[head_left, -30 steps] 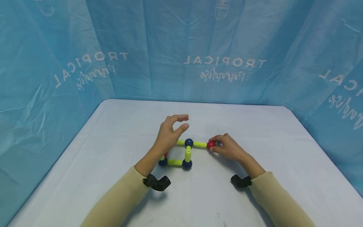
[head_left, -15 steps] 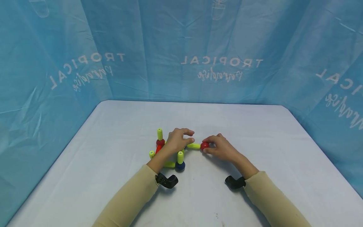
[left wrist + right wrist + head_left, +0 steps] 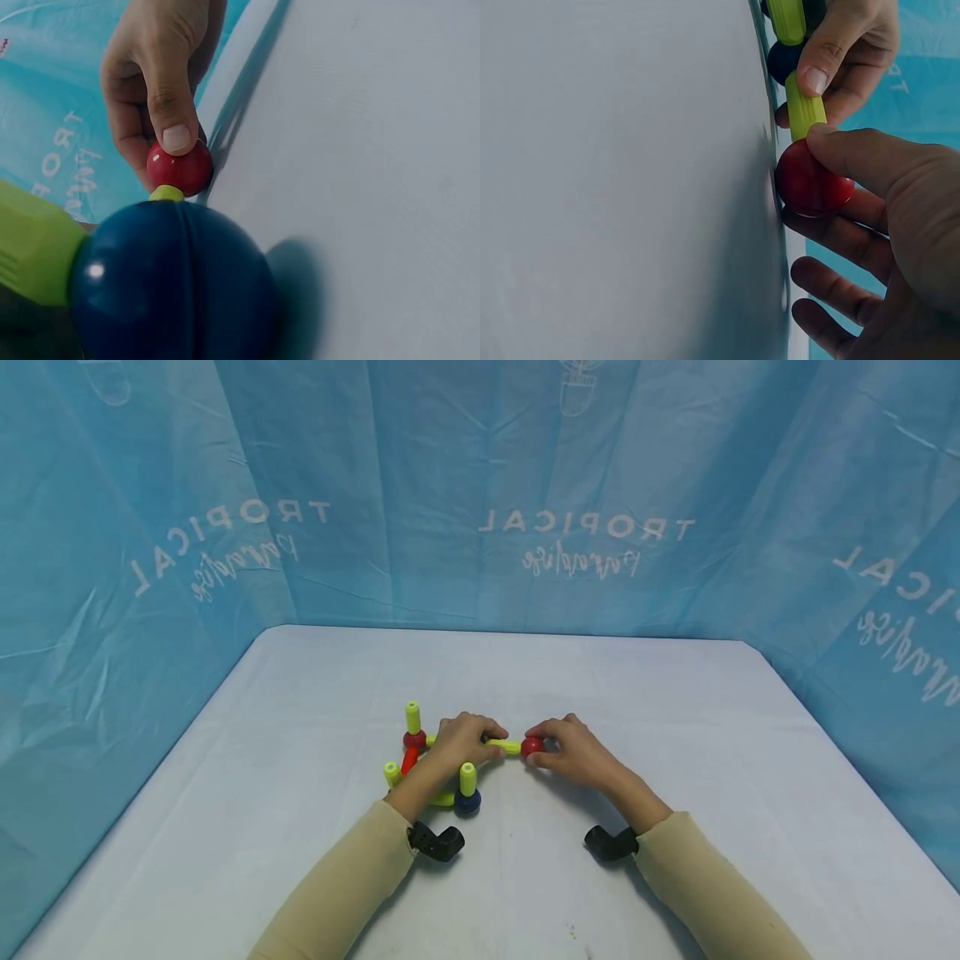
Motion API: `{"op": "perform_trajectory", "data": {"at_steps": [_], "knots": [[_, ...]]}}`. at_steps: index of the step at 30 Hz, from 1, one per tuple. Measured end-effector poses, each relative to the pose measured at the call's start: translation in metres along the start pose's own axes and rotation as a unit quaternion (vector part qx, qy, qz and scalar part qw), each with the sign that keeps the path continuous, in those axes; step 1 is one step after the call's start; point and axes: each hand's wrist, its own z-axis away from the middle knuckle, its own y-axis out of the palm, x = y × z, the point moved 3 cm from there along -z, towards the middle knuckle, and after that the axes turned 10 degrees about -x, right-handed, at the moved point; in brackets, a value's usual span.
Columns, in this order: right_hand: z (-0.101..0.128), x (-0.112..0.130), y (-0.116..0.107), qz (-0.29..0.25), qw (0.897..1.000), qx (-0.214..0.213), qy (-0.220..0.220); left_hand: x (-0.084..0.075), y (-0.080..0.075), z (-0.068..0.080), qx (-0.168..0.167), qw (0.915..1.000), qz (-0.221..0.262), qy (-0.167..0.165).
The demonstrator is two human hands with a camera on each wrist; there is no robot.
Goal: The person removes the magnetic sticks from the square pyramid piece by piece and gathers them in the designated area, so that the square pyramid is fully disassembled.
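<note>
A toy frame of yellow rods and blue and red balls stands tilted on the white table [image 3: 675, 710]. My left hand [image 3: 480, 739] grips it at the yellow rod [image 3: 504, 746] next to a blue ball [image 3: 784, 60]. My right hand [image 3: 543, 748] pinches the red ball [image 3: 532, 746] on that rod's end between thumb and fingers. In the left wrist view a blue ball [image 3: 172, 277] fills the foreground, and behind it is the pinched red ball [image 3: 180, 169]. Another red ball [image 3: 414, 739] carries an upright yellow rod [image 3: 412, 717]. A near blue ball [image 3: 467, 802] carries another.
Blue printed sheeting [image 3: 585, 535] walls the table at the back and both sides. Black wrist camera mounts [image 3: 437, 842] sit at the beige sleeve cuffs.
My left hand came down from above the frame and took hold of it. The frame, flat before, is tipped up and has shifted left. My right hand kept the red ball.
</note>
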Motion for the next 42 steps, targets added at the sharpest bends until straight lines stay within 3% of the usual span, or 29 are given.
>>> {"op": "perform_trajectory", "data": {"at_steps": [14, 21, 25, 35, 42], "knots": [[0.000, 0.003, 0.002, 0.026, 1.000, -0.007, -0.013, 0.000, -0.002, 0.009, -0.031, 0.9992, -0.012, 0.021], [0.005, -0.020, -0.011, 0.034, 0.998, -0.020, 0.051, 0.005, -0.005, 0.010, -0.058, 0.9978, -0.028, 0.013], [0.004, -0.034, -0.017, 0.022, 0.997, -0.019, 0.065, 0.009, -0.006, 0.010, -0.063, 0.9975, -0.030, 0.008], [-0.045, -0.049, -0.016, 0.025, 0.996, -0.013, 0.088, 0.006, -0.004, 0.008, -0.055, 0.9984, -0.008, -0.004], [-0.080, -0.059, -0.014, 0.012, 0.991, -0.031, 0.129, 0.005, -0.004, 0.007, -0.046, 0.9989, -0.002, -0.011]]}}
